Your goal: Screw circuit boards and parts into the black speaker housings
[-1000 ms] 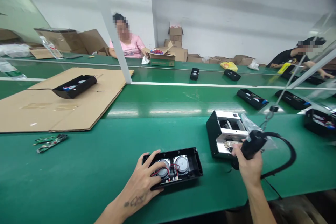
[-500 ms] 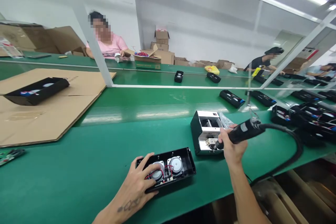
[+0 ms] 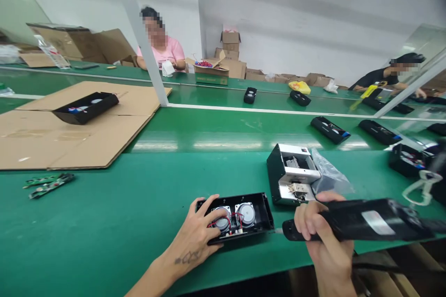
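Note:
An open black speaker case [image 3: 258,211] with two round silver drivers and red wires lies on the green bench near its front edge. My left hand [image 3: 198,234] rests on the case's left end, fingers spread over it and pressing it down. My right hand [image 3: 322,241] is closed round a black electric screwdriver [image 3: 362,225], held level with its tip just right of the case. Behind the tool stands a black and silver screw feeder box [image 3: 291,174].
Flat cardboard [image 3: 62,134] with another black case [image 3: 85,107] lies at left, circuit boards [image 3: 47,184] in front of it. More black cases [image 3: 329,129] ride the belt at right. A clear plastic bag [image 3: 329,176] lies beside the feeder. Two seated people work beyond.
My right hand has drawn the screwdriver away from the feeder box and swung it down and level toward the speaker case. My left hand stays on the case.

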The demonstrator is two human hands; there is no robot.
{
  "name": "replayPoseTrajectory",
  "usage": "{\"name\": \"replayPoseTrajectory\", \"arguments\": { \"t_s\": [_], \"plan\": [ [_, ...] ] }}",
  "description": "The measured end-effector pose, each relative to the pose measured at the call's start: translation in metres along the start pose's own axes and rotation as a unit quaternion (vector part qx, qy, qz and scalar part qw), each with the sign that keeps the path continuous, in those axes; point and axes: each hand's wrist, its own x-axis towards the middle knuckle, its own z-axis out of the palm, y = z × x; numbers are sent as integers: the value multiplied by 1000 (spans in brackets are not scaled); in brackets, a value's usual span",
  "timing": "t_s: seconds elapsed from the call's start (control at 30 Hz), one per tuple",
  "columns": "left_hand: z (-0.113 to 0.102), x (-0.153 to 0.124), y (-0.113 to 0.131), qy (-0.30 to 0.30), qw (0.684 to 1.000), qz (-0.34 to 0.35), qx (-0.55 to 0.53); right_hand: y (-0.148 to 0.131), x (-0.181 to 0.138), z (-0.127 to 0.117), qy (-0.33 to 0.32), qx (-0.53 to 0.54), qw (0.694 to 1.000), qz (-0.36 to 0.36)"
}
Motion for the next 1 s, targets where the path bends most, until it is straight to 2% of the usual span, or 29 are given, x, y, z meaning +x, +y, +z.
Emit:
{"name": "replayPoseTrajectory", "arguments": {
  "t_s": [0.1,0.23,0.4,0.6,0.7,0.87,0.93,1.0],
  "plan": [
    [0,0,0,-4,1000,-4,-3,1,-4,22,-14,35,999,-23],
    [1,-2,0,-6,1000,-7,-14,16,-8,38,-41,32,999,-8],
    [2,-2,0,-14,1000,-14,-18,27,-11,42,-47,25,998,12],
    [1,-2,0,-8,1000,-8,0,20,-6,39,-31,25,999,4],
    [2,-2,-1,3,1000,-1,-1,9,8,32,10,19,1000,-19],
    [6,-1,-3,33,999,11,-1,-21,40,16,131,2,989,-68],
    [6,0,-3,41,999,15,-1,-31,54,10,176,-13,976,-126],
    [7,0,-4,47,999,19,5,-35,73,3,237,-37,948,-208]
  ]
}}
